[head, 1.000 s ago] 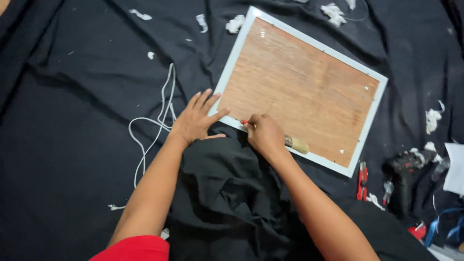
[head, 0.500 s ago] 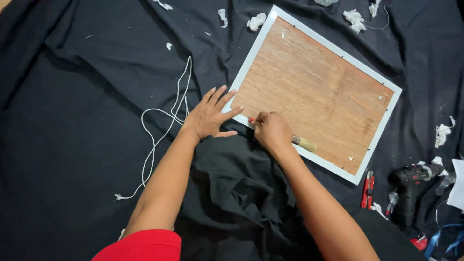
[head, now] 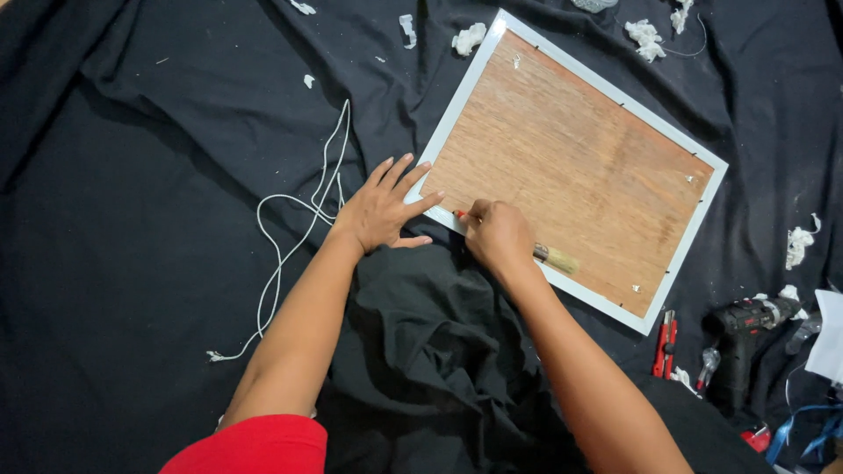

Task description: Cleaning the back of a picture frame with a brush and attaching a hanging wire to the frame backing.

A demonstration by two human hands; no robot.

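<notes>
I see my left hand (head: 384,209) spread flat, fingers splayed, pressing the white frame (head: 437,152) at its near left edge. At three o'clock from it, my right hand (head: 498,235) is curled around a small red-tipped tool (head: 459,214) against the frame's wooden backing (head: 571,167). A white cord (head: 299,219) lies at nine o'clock.

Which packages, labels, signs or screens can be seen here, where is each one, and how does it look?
No package, sign or screen shows.
White sheet: at the right edge beside the drill, flat, cut off by the edge; whether it is a label cannot be told.
Picture frame: face down on the black cloth, rectangular, white rim, brown wooden back; the left hand touches its corner and the right hand its near rim.
</notes>
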